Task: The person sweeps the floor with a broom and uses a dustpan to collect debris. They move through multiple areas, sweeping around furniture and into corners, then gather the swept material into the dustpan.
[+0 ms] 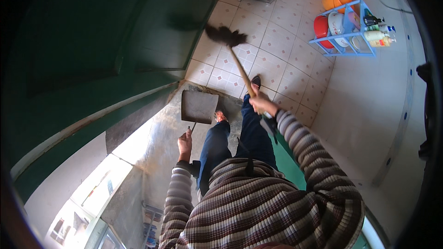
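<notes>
You appear mid-sweep, your right hand (262,103) gripping the broom (237,63), its dark bristles (226,36) over the tiles (282,37) beside the green door (159,32), your left hand (184,145) grasping the dustpan (199,106) near your left foot (221,116); next probably calls for drawing bristles panward.

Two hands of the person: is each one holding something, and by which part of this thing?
The left hand holds a dustpan by its thin handle; the right hand holds a broom by its stick.
</notes>
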{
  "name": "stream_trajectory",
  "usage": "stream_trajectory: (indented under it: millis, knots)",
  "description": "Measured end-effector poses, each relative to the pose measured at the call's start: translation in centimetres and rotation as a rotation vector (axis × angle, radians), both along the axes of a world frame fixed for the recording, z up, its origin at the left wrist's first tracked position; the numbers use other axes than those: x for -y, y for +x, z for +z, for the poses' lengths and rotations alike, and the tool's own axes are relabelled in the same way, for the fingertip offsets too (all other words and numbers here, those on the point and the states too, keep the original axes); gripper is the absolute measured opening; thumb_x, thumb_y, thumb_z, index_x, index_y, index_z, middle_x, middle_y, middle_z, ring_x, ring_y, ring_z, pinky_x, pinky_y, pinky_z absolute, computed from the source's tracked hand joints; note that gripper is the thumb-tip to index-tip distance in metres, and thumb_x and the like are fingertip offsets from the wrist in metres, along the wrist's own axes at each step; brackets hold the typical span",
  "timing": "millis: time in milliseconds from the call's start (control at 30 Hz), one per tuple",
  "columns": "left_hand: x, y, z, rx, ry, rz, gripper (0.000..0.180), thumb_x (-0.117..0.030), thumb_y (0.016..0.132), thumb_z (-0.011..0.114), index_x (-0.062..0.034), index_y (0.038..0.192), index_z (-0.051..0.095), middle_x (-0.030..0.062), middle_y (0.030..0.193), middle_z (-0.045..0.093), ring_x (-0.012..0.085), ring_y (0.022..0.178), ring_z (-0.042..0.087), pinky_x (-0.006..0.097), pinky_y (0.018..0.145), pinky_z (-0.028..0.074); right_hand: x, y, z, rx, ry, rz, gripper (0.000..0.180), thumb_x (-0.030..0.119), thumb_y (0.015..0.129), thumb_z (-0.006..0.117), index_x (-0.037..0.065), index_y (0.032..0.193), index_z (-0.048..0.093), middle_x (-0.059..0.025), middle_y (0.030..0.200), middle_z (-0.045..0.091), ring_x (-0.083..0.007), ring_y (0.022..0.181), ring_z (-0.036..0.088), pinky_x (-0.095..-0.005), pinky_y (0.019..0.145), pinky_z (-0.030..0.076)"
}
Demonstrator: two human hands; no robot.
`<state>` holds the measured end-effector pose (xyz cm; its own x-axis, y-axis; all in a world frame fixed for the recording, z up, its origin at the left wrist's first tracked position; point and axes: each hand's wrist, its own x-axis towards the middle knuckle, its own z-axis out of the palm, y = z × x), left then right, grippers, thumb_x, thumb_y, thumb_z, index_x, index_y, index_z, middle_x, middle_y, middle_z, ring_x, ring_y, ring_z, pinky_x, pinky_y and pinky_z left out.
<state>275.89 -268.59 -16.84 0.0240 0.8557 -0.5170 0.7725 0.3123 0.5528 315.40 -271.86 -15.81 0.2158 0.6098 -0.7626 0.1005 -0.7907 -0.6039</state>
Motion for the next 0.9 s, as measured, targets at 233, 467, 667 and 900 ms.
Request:
stream_trajectory:
  millis: [233,467,667,900]
  knots:
    - [-0.1,-4.1,-2.2,0.018,-0.127,-0.027,0.057,-0.051,0.087,0.049,0.0029,0.070,0.058,0.0186,0.058,0.050,0.0275,0.056,0.046,0.041,0.061,0.042,14.2,-6.3,8.7,-0.268,-0.150,-0.133,0.079,0.006,0.075,0.057,0.025,0.144,0.023,-0.0040,0.056,0.049,-0.0144,0.044,0.049,-0.0299,0.040,0.041]
    - [0.8,-6.5,-3.6,-0.014,-0.148,-0.135,0.056,-0.050,0.087,0.050,0.0021,0.068,0.058,0.0182,0.058,0.051,0.0268,0.056,0.051,0.041,0.059,0.042,21.4,-6.0,15.4,-0.177,-0.296,-0.468,0.068,0.007,0.079,0.056,0.021,0.140,0.031,-0.0022,0.058,0.049,-0.0118,0.044,0.046,-0.0257,0.037,0.034]
    - [2.4,-8.4,-2.6,0.020,0.080,-0.222,0.050,-0.044,0.088,0.051,0.0019,0.071,0.059,0.0193,0.060,0.053,0.0274,0.056,0.049,0.040,0.060,0.042,23.1,-1.6,8.4,-0.314,0.260,-0.740,0.025,0.016,0.083,0.063,0.009,0.103,0.050,-0.0006,0.066,0.048,-0.0125,0.051,0.048,-0.0241,0.045,0.040]
    - [5.1,-10.4,0.2,-0.036,0.009,-0.177,0.047,-0.038,0.089,0.052,0.0026,0.067,0.055,0.0124,0.055,0.043,0.0185,0.054,0.038,0.037,0.055,0.038,21.6,-4.6,-1.7,-0.393,0.168,-0.926,0.039,0.005,0.075,0.055,0.007,0.112,0.044,-0.0060,0.063,0.048,-0.0176,0.052,0.052,-0.0311,0.048,0.046]
